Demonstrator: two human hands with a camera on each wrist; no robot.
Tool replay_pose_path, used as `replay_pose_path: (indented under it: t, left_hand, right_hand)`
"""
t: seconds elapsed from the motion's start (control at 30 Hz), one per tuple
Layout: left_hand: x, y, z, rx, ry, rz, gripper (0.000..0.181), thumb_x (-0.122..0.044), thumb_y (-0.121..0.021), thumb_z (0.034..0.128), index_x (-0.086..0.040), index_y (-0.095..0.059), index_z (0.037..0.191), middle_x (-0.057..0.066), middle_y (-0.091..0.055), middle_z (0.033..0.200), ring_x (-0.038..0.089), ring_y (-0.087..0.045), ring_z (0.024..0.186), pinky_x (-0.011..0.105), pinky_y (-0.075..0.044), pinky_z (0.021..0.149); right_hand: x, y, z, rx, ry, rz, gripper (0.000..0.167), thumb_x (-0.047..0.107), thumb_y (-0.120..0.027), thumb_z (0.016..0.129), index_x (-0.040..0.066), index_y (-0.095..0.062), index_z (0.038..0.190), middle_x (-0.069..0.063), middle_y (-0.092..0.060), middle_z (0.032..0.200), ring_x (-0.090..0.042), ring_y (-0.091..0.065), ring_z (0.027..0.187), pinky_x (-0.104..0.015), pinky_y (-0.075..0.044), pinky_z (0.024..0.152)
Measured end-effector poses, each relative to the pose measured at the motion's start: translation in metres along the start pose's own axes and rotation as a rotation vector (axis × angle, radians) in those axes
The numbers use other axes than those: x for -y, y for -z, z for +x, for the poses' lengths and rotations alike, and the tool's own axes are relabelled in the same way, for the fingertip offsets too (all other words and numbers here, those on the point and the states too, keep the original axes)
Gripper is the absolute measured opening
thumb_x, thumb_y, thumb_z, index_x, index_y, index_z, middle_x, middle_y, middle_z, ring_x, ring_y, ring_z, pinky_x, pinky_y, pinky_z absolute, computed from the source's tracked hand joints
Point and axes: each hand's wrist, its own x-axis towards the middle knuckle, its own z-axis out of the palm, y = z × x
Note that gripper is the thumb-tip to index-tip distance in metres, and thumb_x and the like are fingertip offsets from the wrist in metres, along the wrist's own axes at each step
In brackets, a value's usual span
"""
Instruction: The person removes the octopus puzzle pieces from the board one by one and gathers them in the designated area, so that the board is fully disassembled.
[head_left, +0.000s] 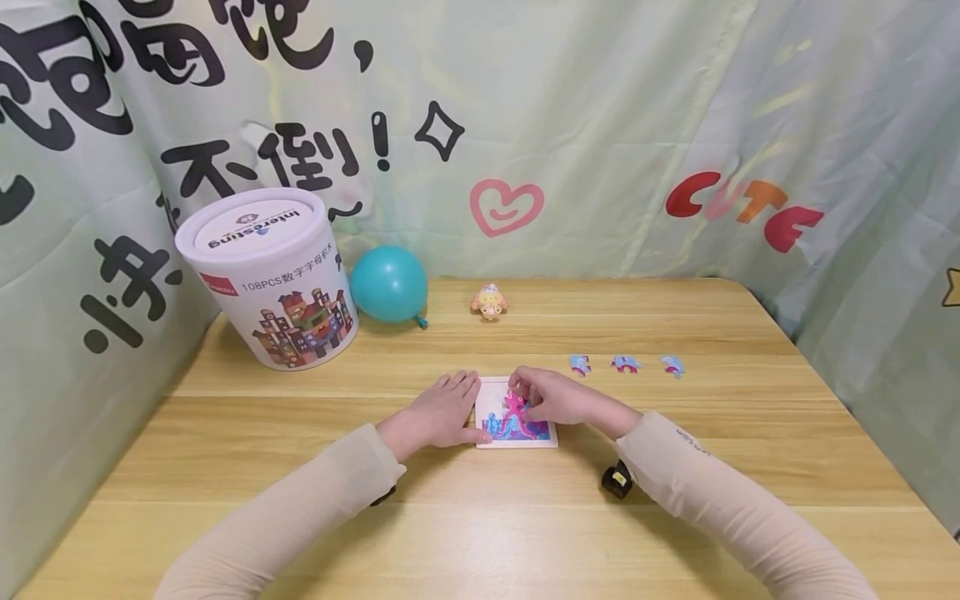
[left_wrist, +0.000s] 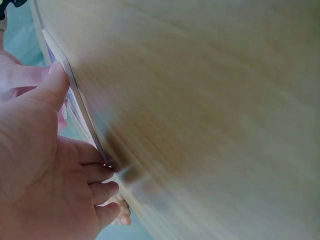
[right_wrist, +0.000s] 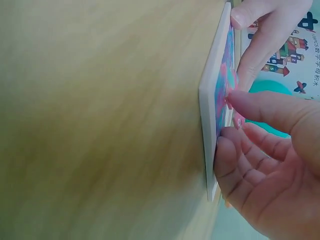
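A small puzzle board [head_left: 491,388] with a white upper part and a purple-blue picture lies on the table. My left hand [head_left: 437,413] rests along its left side, fingers extended and thumb at the lower left corner; the left wrist view has this hand [left_wrist: 45,150] against the board's edge [left_wrist: 84,112]. Over the board's right half, my right hand [head_left: 561,398] pinches a pink puzzle piece [head_left: 513,401] at the picture. In the right wrist view the right hand [right_wrist: 275,165] has thumb and fingers bent around the piece, partly hidden, close above the board [right_wrist: 206,110].
Three loose puzzle pieces, left [head_left: 580,364], middle [head_left: 625,363] and right [head_left: 672,365], lie beyond the right hand. A large white tub [head_left: 277,283] and a teal balloon [head_left: 389,283] stand back left. A small figurine [head_left: 489,302] sits behind the board; a curtain [head_left: 600,167] hangs behind.
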Motion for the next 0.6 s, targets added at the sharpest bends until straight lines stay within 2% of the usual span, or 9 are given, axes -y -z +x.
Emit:
replay_pose_path:
  t: [0.23,0.4,0.6]
  left_hand:
    - [-0.0005,0.0014,-0.0001,0.006,0.007,0.004,0.091,-0.063,-0.045,0.0850,0.001,-0.021,0.145,0.013,-0.016,0.151,0.027,-0.013,0.137,0.039,-0.011,0.110]
    - [-0.0003,0.0008,0.0005,0.005,0.005,0.006,0.091,-0.063,-0.045,0.0851,0.001,-0.021,0.145,0.013,-0.016,0.151,0.027,-0.013,0.137,0.040,-0.011,0.110]
    - [-0.0001,0.0001,0.0003,-0.005,-0.001,0.006,0.091,-0.063,-0.045,0.0851,0.002,-0.021,0.144,0.014,-0.016,0.151,0.027,-0.013,0.137,0.040,-0.011,0.109]
  right_hand:
    - [-0.0053,-0.0001,-0.0023,-0.067,0.051,0.046,0.022,-0.004,-0.060,0.085,0.006,-0.056,0.104,-0.003,-0.057,0.079,-0.013,-0.052,0.068,-0.027,-0.045,0.062]
    - [-0.0061,-0.0013,-0.0031,-0.095,0.037,0.097,0.019,-0.003,-0.058,0.086,0.007,-0.058,0.102,-0.005,-0.060,0.073,-0.011,-0.050,0.060,-0.025,-0.043,0.055]
    - [-0.0053,-0.0010,-0.0035,-0.114,0.015,0.134,0.018,-0.004,-0.058,0.086,0.007,-0.058,0.101,-0.007,-0.061,0.072,-0.011,-0.049,0.058,-0.025,-0.042,0.053]
